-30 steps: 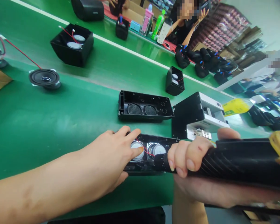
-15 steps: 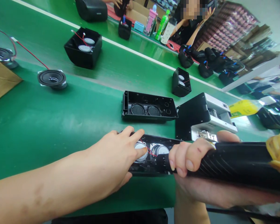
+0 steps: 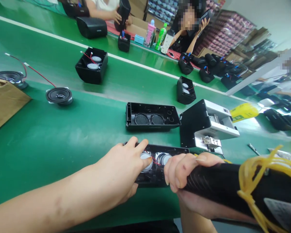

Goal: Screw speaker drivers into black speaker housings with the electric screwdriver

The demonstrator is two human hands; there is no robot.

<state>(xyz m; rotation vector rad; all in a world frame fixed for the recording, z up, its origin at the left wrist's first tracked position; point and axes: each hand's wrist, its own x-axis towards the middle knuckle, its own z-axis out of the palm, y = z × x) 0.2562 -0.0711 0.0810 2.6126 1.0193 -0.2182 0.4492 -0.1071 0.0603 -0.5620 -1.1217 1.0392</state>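
Note:
My left hand [image 3: 122, 165] grips the left end of a black speaker housing [image 3: 155, 179], fingers over the far edge and thumb at the near side. One fingertip rests on the white back of a speaker [image 3: 145, 161] inside it. A second speaker [image 3: 163, 158] sits to its right, and red wires run between the two. My right hand [image 3: 184, 173] is closed around a black electric screwdriver [image 3: 215, 181], held nearly level, with yellow rubber bands [image 3: 248, 187] tied round its body. The tool's tip is hidden behind my fingers, so whether it touches a screw cannot be seen.
Beyond stands another open housing [image 3: 151, 127], beside a black-and-silver screw feeder [image 3: 196, 121]. A loose speaker [image 3: 59, 95] and a cardboard piece [image 3: 7, 100] lie left. Smaller housings [image 3: 93, 76] sit farther back on the green table. Two co-workers sit across, one holding a black speaker [image 3: 123, 14].
My right hand has moved left with the screwdriver, whose back end now points lower; its front has gone out of sight. My left hand keeps its hold. The camera view has shifted.

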